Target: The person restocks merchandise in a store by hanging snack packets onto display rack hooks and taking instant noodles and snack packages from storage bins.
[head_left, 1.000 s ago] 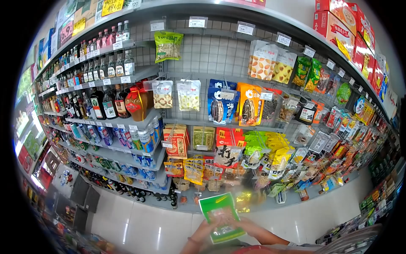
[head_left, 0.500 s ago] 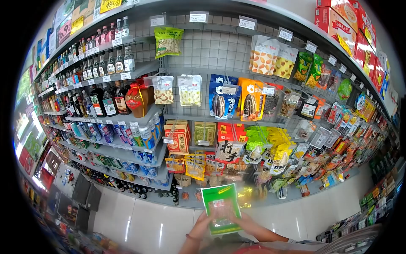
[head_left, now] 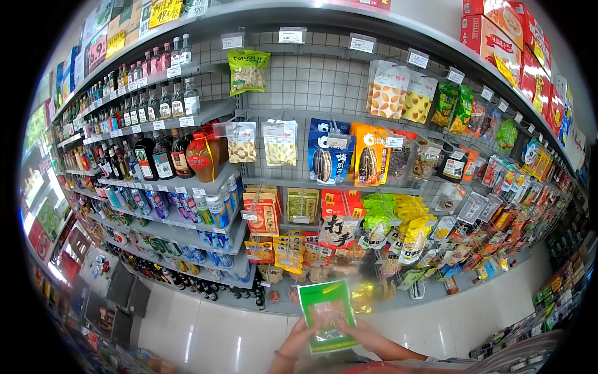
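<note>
Low in the head view, a green snack packet (head_left: 327, 305) with a clear window in its middle is held up in front of my body. My left hand (head_left: 304, 331) grips its left edge, and my right hand (head_left: 360, 330) is closed on its lower right edge. Both thumbs lie on the front of the packet. Just behind it, a gold shiny packet (head_left: 362, 297) shows, blurred. The hanging snack bags nearest to my hands are a yellow bag (head_left: 288, 253) and a red bag with black lettering (head_left: 341, 225).
Ahead, a wire-backed rack holds blue (head_left: 331, 157) and orange seed bags (head_left: 372, 156) on hooks. Shelves of bottles (head_left: 163, 156) and cans (head_left: 218, 210) stand at the left. Red boxes (head_left: 492, 43) sit on the top shelf at right. Tiled floor (head_left: 212, 330) lies below.
The packet stays in both hands and sits slightly lower in view. The shelves have also shifted a little downward, as the camera tilted up slightly.
</note>
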### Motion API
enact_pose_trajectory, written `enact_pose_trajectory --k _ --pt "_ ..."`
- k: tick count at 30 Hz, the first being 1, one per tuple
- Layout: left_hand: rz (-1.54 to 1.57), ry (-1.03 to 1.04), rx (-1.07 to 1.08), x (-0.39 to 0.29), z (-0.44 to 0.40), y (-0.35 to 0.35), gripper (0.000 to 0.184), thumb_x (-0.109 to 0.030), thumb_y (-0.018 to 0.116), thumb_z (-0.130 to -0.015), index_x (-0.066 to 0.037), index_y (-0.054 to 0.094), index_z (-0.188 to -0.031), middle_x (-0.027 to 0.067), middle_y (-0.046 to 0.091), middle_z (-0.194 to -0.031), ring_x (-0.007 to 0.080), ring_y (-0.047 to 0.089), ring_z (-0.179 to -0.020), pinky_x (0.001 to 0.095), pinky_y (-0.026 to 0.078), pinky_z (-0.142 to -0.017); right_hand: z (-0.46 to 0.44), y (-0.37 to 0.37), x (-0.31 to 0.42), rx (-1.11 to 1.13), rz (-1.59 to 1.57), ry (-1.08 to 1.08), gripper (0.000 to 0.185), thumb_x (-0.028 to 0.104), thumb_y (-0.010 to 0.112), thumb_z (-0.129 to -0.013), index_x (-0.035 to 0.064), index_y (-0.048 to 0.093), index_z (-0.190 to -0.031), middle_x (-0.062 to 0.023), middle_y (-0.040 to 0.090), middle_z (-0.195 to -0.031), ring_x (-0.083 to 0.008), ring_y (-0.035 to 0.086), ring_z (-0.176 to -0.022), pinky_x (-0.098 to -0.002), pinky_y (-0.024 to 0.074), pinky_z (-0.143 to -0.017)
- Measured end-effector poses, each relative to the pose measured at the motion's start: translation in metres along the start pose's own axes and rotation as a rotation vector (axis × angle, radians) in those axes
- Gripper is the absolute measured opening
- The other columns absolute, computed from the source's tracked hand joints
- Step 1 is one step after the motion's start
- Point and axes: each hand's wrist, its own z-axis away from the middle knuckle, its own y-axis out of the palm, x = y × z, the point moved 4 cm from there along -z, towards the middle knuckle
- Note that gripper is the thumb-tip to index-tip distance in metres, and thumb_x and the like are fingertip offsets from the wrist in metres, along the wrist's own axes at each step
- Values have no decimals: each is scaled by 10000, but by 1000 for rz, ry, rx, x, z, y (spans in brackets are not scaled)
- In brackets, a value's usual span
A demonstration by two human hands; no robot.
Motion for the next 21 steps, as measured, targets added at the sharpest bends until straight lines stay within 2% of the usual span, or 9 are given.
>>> enact_pose_trajectory --k 4,8,13,15,16,17,18,20,21 --pt "21 18 7 -1 0 0 453 -122 584 -998 -27 447 -1420 46 575 -1324 124 559 -1161 282 461 -970 -8 -8 -15 -14 -11 14 451 233 614 -994 13 526 -1379 -61 615 -1230 -141 558 -1092 -321 451 -955" --pt "48 30 -51 1 0 -4 435 -104 588 -990 -24 467 -1400 56 583 -1315 137 564 -1163 294 453 -993 -12 -11 -16 -14 2 -38 455 234 607 -996 7 521 -1381 -68 620 -1214 -140 567 -1072 -311 479 -907" --pt "141 55 -136 -9 2 -6 437 -94 579 -994 -27 461 -1409 57 584 -1315 148 543 -1187 304 418 -1011 -10 -9 -13 56 -1 102 443 271 577 -1010 7 531 -1363 -83 650 -1109 -156 616 -866 -306 509 -744" --pt "113 96 -147 -6 -5 -17 438 -84 570 -991 -12 457 -1408 65 575 -1335 158 547 -1194 318 419 -1032 0 2 4 25 94 54 429 316 563 -1017 12 558 -1319 -72 651 -1058 -150 614 -795 -305 502 -714" --pt "97 110 -154 -1 -5 -21 438 -83 568 -990 -4 455 -1407 69 570 -1348 162 545 -1203 322 418 -1041 16 18 32 3 145 72 427 356 555 -1019 15 576 -1275 -61 649 -1030 -139 612 -794 -296 498 -691" --pt "82 155 -139 -3 -5 -21 440 -87 565 -993 9 450 -1407 74 563 -1365 168 533 -1231 326 415 -1056 5 11 15 14 113 97 421 369 542 -1024 33 576 -1275 -52 650 -1001 -135 610 -781 -295 492 -686" --pt "83 161 -160 -8 -6 -18 451 -95 564 -995 12 441 -1416 81 558 -1376 171 529 -1244 326 409 -1067 5 13 24 -15 178 109 377 336 549 -1027 45 579 -1264 -38 648 -982 -128 606 -790 -295 501 -664" --pt "78 149 -141 -13 -2 -16 466 -118 562 -1001 15 429 -1427 82 559 -1374 170 534 -1239 324 416 -1062 -10 -2 -9 24 -11 25 296 234 565 -1023 35 571 -1241 -31 645 -977 -123 614 -796 -285 518 -597" --pt "95 131 -123 -7 -3 -20 472 -124 560 -1002 13 421 -1432 86 554 -1378 174 543 -1229 321 422 -1055 -9 2 -4 -9 45 16 279 250 555 -1027 41 559 -1212 -52 658 -924 -128 611 -670 -280 522 -602"
